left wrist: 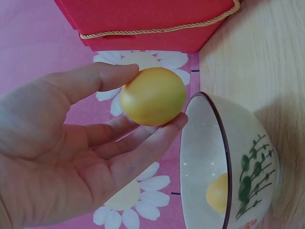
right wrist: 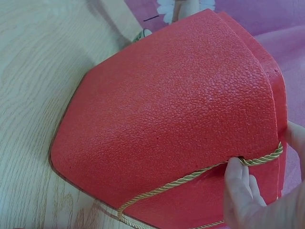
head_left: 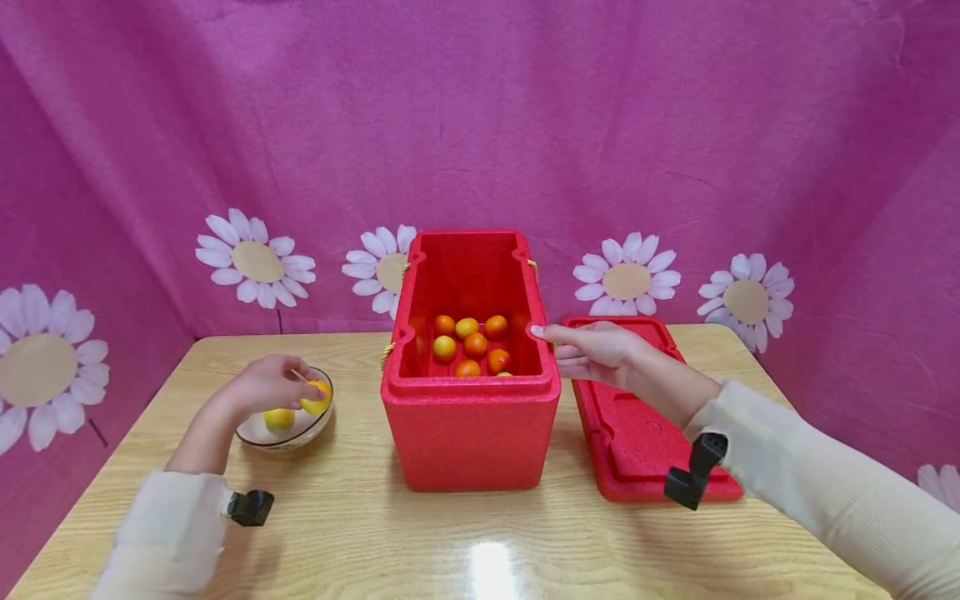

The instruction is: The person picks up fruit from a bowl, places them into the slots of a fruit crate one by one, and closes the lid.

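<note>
My left hand [head_left: 270, 385] pinches a smooth yellow round fruit [left wrist: 153, 96] between thumb and fingertips, above the rim of a white bowl [left wrist: 257, 167] with a dark edge and painted green leaves. Another yellow fruit [head_left: 279, 418] lies in that bowl. My right hand [head_left: 603, 352] grips the right wall of an uncovered red foam box [head_left: 471, 442], thumb on the rim and fingers against the outer side by a gold cord [right wrist: 181, 180]. Several orange and yellow fruits [head_left: 475, 344] lie on the box floor; the front wall partly hides the nearest.
To the right of the box lies its red lid [head_left: 652, 433], partly under my right forearm. The wooden table [head_left: 360, 533] reaches back to a pink curtain [head_left: 480, 117] with printed daisies.
</note>
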### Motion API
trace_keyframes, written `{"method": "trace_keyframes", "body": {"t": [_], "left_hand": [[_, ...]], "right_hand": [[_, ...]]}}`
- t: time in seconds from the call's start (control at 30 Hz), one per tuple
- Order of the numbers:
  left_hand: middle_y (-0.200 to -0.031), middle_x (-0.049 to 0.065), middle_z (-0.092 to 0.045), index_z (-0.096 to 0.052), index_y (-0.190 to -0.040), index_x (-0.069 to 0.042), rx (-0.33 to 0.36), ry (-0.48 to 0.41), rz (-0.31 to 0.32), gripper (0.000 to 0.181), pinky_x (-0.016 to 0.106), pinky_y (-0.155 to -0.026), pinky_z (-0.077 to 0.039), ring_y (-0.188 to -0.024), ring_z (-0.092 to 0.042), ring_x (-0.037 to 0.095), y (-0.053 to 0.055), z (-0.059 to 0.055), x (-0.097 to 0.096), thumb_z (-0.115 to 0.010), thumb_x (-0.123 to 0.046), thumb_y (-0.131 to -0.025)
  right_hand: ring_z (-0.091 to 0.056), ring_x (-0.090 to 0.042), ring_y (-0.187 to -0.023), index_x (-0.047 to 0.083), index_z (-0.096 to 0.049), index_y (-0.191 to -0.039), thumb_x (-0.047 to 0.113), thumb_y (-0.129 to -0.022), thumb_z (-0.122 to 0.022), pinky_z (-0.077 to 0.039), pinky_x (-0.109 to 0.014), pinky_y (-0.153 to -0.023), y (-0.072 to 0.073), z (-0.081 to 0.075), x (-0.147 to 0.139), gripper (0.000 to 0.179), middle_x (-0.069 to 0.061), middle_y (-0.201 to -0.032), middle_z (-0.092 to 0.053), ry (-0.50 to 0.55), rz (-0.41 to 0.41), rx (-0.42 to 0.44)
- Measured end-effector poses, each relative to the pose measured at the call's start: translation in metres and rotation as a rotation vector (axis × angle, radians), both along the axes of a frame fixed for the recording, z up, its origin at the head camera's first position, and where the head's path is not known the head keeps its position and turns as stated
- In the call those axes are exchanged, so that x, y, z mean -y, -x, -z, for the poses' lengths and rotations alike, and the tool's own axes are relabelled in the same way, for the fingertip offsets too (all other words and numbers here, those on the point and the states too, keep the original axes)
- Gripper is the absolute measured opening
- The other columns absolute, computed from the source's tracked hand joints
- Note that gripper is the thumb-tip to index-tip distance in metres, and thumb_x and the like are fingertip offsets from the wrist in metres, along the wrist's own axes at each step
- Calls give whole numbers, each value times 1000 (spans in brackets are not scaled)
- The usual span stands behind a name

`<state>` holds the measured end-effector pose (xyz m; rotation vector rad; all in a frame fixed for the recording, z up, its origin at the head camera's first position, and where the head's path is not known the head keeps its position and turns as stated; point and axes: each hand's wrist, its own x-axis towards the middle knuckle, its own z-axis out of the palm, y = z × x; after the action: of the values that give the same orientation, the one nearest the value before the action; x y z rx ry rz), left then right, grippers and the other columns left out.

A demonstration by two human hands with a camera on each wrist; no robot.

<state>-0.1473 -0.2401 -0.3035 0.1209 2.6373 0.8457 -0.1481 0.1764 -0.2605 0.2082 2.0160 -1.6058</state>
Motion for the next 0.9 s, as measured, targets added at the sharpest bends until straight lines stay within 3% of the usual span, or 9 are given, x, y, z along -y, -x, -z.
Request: {"method": "trace_keyframes", "body": {"t": [0.53, 0.77, 0.9], "left_hand": [[-116, 21, -63, -58, -120, 2, -52, -72, -9, 44, 39, -86, -53, -94, -66, 24, -3, -6, -10, -65, -28, -88], [-114, 20, -65, -60, -117, 0, -87, -81, -5, 40, 38, -83, -48, -98, -62, 28, -2, -7, -17, -66, -27, -87], [-113, 20, -65, -61, -116, -1, -111, -95, -6, 38, 38, -84, -48, -101, -59, 29, 1, -9, -20, -66, -27, -87]], "right_hand": [[-71, -11, -97, 3, -38, -144, 46, -90, -61, -49, -32, -99, -1, 2, 0, 74, -17, -140, -53, -16, 12, -11], [-63, -23, -120, 3, -34, -146, 46, -91, -59, -47, -34, -102, -1, 2, 1, 74, -19, -143, -50, -18, 5, -2], [-64, -21, -118, 3, -33, -146, 46, -91, -60, -49, -32, -98, -1, 2, 1, 75, -19, -143, -50, -22, 7, -7]]}}
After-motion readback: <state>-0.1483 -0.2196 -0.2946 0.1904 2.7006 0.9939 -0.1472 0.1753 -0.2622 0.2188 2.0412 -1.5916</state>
